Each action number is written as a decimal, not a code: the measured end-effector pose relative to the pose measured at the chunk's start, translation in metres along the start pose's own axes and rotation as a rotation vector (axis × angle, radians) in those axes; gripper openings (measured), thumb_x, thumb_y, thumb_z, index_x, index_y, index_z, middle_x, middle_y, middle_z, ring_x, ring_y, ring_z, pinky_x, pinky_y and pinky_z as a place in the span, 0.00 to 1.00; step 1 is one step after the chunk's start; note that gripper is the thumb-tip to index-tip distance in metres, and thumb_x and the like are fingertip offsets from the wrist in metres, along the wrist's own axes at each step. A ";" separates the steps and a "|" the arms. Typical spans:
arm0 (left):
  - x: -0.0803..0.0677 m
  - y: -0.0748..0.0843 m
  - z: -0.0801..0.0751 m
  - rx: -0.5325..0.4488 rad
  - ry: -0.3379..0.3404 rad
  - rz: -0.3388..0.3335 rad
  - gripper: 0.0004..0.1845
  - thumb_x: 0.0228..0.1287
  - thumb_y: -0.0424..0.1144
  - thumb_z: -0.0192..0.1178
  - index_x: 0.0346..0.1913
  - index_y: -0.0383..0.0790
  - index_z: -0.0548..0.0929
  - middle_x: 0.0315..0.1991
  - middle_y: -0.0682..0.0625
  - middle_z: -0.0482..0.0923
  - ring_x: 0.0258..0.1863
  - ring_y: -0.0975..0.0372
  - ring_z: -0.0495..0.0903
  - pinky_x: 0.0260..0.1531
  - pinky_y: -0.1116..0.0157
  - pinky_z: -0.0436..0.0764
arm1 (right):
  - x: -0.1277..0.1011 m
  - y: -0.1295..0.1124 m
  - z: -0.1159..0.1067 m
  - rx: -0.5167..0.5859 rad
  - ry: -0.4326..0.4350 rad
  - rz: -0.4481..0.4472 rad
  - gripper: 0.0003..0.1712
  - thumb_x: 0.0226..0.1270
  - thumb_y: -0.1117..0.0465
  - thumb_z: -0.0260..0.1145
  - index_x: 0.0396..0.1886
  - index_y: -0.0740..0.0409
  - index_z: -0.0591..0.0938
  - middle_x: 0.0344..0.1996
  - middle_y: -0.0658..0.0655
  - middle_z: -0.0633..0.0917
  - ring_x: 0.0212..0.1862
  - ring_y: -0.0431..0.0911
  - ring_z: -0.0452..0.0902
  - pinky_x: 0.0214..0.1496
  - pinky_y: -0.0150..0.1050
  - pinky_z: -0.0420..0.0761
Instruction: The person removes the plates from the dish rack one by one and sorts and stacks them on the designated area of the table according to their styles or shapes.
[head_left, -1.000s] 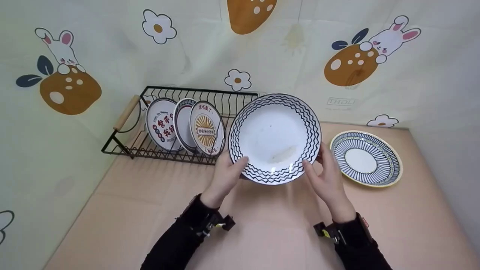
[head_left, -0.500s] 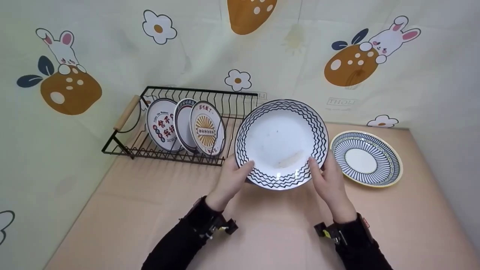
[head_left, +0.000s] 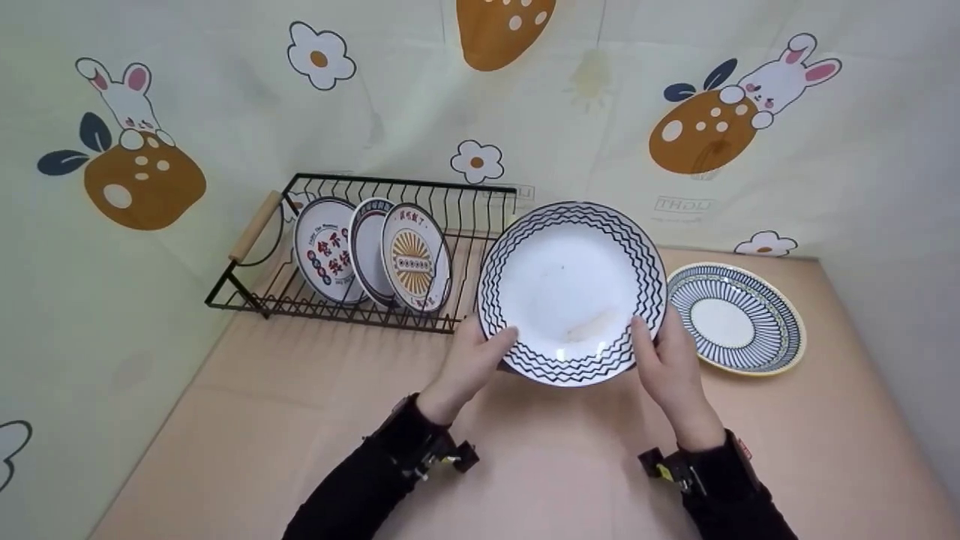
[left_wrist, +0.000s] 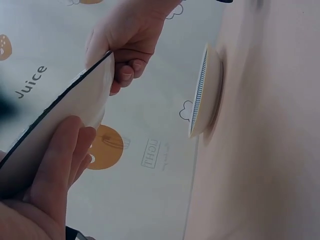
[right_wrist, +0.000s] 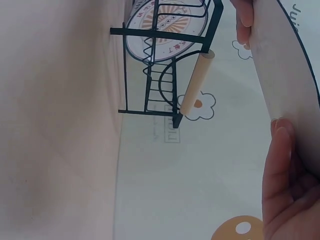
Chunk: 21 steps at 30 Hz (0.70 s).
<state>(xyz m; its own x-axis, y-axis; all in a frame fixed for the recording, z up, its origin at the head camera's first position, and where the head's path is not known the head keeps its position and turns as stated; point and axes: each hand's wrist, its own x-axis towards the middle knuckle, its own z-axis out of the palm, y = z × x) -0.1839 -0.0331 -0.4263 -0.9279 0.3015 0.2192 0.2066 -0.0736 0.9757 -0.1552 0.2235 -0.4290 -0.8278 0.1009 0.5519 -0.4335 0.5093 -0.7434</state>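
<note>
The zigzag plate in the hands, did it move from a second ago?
Yes. The zigzag plate has slid right and a bit down, away from the dish rack and closer to the striped plate lying on the table.

Zigzag plate: glossy glazed ceramic. Rack: black metal wire, smooth wooden handle. Table: matt.

We list: two bare hands, left hand and right hand; black long sleeves; small black wrist-mounted devices.
</note>
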 end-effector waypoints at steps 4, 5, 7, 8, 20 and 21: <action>0.001 -0.001 0.002 -0.039 -0.056 0.004 0.18 0.66 0.26 0.54 0.58 0.25 0.76 0.48 0.39 0.83 0.44 0.56 0.83 0.50 0.62 0.82 | 0.000 -0.001 -0.006 -0.015 0.007 0.013 0.16 0.73 0.70 0.54 0.56 0.72 0.74 0.32 0.61 0.83 0.28 0.38 0.77 0.29 0.25 0.77; 0.001 -0.002 0.003 -0.043 -0.069 0.006 0.20 0.65 0.26 0.54 0.60 0.25 0.74 0.51 0.38 0.82 0.47 0.55 0.83 0.52 0.61 0.81 | 0.000 -0.002 -0.007 -0.018 0.008 0.024 0.15 0.73 0.70 0.54 0.55 0.72 0.75 0.29 0.60 0.82 0.25 0.37 0.75 0.25 0.25 0.75; 0.002 -0.002 0.004 -0.046 -0.096 0.007 0.23 0.65 0.26 0.54 0.63 0.26 0.72 0.54 0.37 0.80 0.50 0.52 0.83 0.54 0.60 0.80 | -0.001 -0.002 -0.011 -0.023 0.008 0.053 0.14 0.74 0.69 0.53 0.54 0.71 0.75 0.26 0.59 0.81 0.21 0.38 0.72 0.21 0.27 0.72; 0.003 -0.002 0.005 -0.037 -0.104 0.008 0.24 0.64 0.27 0.55 0.64 0.26 0.71 0.54 0.38 0.80 0.50 0.53 0.82 0.55 0.61 0.80 | -0.001 -0.002 -0.012 -0.028 0.010 0.068 0.14 0.74 0.68 0.53 0.53 0.71 0.75 0.27 0.59 0.81 0.22 0.38 0.73 0.21 0.27 0.72; 0.005 -0.005 0.008 -0.035 -0.194 -0.060 0.28 0.68 0.35 0.60 0.67 0.29 0.68 0.48 0.39 0.84 0.40 0.52 0.87 0.38 0.58 0.87 | -0.001 -0.001 -0.019 -0.068 0.025 0.167 0.15 0.75 0.66 0.52 0.54 0.72 0.76 0.38 0.64 0.83 0.34 0.41 0.73 0.35 0.26 0.72; 0.005 -0.005 0.008 -0.045 -0.203 -0.077 0.28 0.68 0.36 0.60 0.67 0.30 0.68 0.47 0.38 0.84 0.38 0.51 0.87 0.35 0.57 0.87 | 0.000 -0.001 -0.020 -0.065 0.025 0.175 0.15 0.75 0.66 0.52 0.54 0.72 0.77 0.38 0.64 0.83 0.34 0.41 0.73 0.35 0.26 0.72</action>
<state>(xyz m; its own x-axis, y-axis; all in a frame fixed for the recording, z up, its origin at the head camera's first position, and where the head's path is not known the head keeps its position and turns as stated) -0.1869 -0.0238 -0.4303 -0.8579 0.4927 0.1455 0.1195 -0.0842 0.9893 -0.1475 0.2397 -0.4212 -0.8790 0.2134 0.4264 -0.2595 0.5362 -0.8032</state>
